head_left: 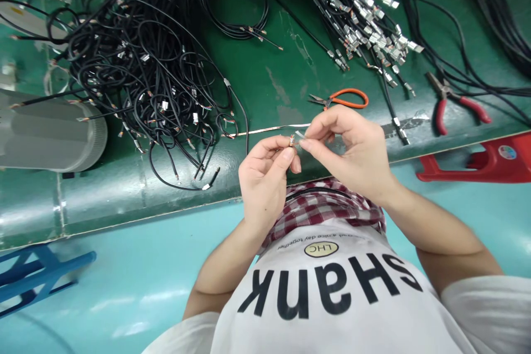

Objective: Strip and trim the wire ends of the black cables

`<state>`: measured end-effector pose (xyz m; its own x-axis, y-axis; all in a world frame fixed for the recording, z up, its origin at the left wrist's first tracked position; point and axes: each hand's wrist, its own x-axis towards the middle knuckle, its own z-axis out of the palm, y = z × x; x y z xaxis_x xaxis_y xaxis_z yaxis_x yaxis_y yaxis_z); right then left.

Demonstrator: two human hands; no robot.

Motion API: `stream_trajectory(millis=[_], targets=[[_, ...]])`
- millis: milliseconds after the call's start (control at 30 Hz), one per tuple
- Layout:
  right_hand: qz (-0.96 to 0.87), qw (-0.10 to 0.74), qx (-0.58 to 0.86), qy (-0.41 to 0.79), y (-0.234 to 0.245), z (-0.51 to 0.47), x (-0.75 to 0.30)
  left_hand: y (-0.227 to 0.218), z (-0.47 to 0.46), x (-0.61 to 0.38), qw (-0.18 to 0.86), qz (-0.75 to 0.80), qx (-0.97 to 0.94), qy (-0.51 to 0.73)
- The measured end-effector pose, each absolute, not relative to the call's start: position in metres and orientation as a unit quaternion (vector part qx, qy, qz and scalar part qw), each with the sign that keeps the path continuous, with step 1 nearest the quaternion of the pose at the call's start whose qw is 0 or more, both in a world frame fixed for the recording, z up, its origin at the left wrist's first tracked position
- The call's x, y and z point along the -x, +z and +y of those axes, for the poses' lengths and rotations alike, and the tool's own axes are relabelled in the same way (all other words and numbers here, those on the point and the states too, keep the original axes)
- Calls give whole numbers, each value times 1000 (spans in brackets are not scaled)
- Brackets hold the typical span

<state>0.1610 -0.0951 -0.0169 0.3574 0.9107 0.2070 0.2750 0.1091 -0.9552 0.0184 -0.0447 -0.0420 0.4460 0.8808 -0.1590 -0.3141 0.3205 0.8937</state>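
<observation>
My left hand is closed, thumb and forefinger pinching a small cable end with bare coppery and whitish bits showing. Close against it, my right hand pinches a short, pale, shiny strip between thumb and forefinger; its exact kind is too small to make out. The fingertips of both hands almost meet above the table's front edge. A black cable crosses the checked cloth at my waist; whether it leads to the held end is hidden. Just beyond my right hand lie orange-handled snips.
Tangled black cables cover the green table's left side, beside a large grey cylinder. Cables with metal connectors lie at back right. Red-handled pliers rest near the right edge, above a red stool. A foil strip lies flat.
</observation>
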Motion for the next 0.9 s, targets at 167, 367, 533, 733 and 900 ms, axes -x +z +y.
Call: stream_trajectory(millis=[167,367,533,733,900], targets=[[-482,560,601,304,-17,-93,-161,-39,-43,-18,765,335,-388,389],[-503,583,564,298,-18,-95,-159,-37,-41,-16,768,338,-376,393],[-501,603,544,299,-26,-92,-156,-37,-42,-19,754,338,-387,408],[-495,604,545,305,-26,-90,-156,-37,-42,-18,754,340,-388,406],[-504,600,548,292,-23,-91,-155,-36,-39,-16,766,329,-382,399]])
